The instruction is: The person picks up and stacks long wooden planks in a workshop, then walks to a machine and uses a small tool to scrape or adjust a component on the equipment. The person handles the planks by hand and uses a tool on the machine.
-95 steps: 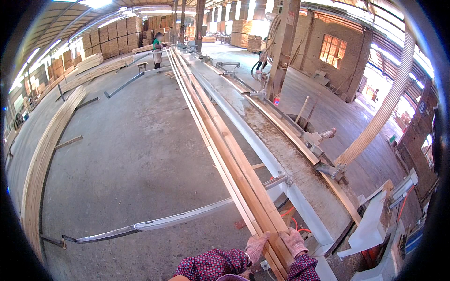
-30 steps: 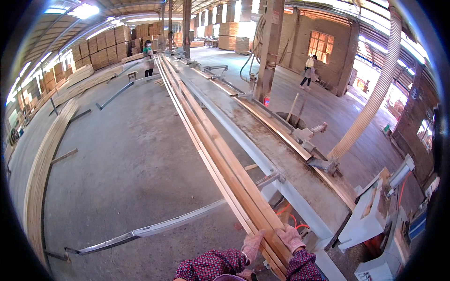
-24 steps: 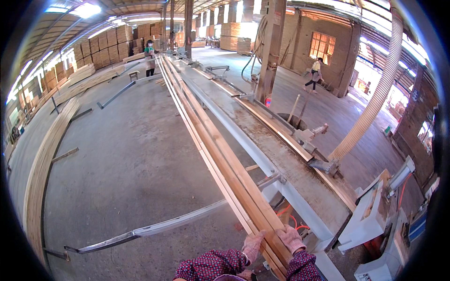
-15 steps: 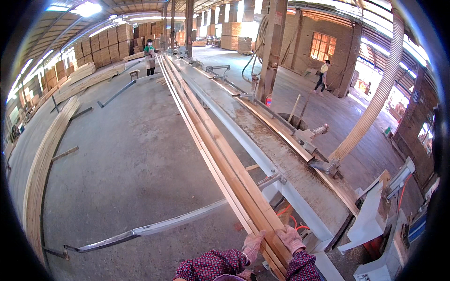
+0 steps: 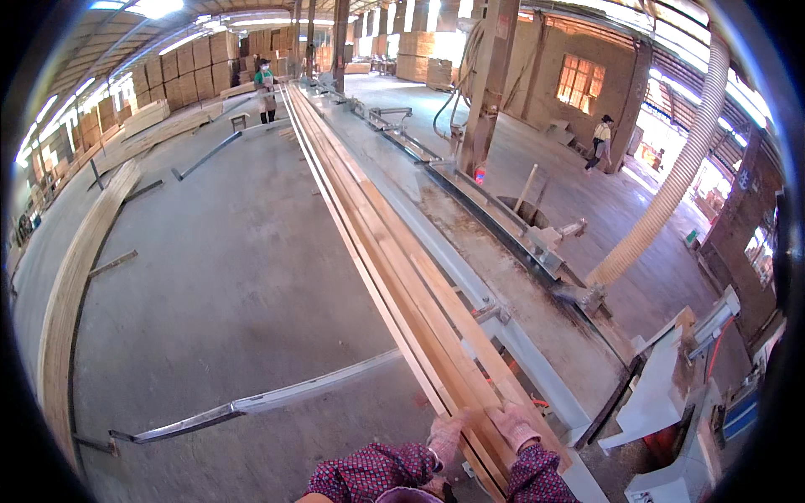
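At the bottom of the frame, both gloved hands, left hand [image 5: 444, 434] and right hand [image 5: 514, 426], are resting with fingers curled on the long pale wooden planks [image 5: 401, 268].

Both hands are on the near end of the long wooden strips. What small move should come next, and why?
Probably a short, straight push along the table. The left hand and right hand rest on the near ends of the wooden strips, which already run lengthwise beside the grey rail; a person stands near their far end.
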A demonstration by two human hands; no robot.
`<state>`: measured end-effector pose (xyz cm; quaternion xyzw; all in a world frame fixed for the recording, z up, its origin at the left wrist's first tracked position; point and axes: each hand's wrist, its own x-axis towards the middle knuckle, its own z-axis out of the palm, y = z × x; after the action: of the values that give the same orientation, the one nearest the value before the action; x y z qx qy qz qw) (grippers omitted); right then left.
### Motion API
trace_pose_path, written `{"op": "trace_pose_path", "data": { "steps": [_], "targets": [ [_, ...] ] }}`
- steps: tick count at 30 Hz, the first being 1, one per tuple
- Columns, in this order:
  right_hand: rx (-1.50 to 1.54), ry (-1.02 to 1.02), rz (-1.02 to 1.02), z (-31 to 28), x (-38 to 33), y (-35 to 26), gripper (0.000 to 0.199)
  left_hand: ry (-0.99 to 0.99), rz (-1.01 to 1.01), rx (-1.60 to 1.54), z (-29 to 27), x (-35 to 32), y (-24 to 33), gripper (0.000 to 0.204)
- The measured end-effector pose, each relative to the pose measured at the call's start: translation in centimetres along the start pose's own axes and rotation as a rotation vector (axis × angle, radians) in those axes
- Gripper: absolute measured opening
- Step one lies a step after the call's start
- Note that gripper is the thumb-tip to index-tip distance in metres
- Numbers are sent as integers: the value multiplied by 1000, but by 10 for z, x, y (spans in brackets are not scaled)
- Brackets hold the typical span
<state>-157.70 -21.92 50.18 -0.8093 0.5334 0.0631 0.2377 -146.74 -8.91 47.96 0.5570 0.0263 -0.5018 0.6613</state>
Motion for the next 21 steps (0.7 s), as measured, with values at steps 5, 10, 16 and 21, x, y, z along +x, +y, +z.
{"op": "trace_pose_path", "data": {
  "steps": [5,10,16,21],
  "targets": [
    [-167,42,-133,-16,-10,-15,58,55,-27,51,6,-18,18,53],
    [-246,224,-366,-39,-37,-38,47,-32,-61,192,-14,9,-7,45],
    [-446,198,-649,-22,-59,-22,37,94,-140,-1,-26,-5,-7,56],
    [-497,443,-503,51,-52,10,33,149,-178,373,-29,-27,27,58]
  ]
}}
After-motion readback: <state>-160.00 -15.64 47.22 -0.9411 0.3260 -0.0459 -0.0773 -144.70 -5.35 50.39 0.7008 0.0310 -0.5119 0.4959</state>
